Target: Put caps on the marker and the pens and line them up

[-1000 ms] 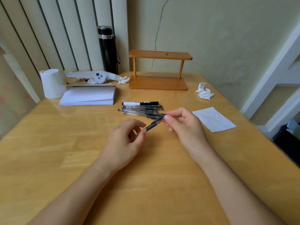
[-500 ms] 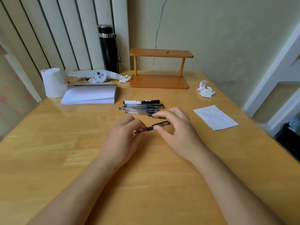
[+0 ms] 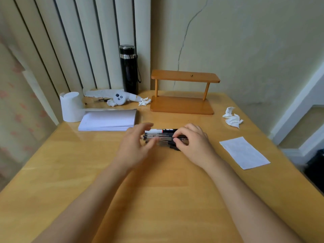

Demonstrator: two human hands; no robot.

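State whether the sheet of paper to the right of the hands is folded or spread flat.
Spread flat. The sheet of paper lies as one thin layer on the table, all four edges showing, with no fold visible.

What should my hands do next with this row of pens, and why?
Probably nudge the nearest pen snug and square the ends. Both the left hand and right hand bracket the pens beside the marker, and its near end seems to jut out.

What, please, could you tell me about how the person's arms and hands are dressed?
Both forearms are bare up to the frame's edge, with no sleeves in view. The left hand and right hand wear no gloves, and no watch, bracelet or ring shows. The left fingers are motion-blurred.
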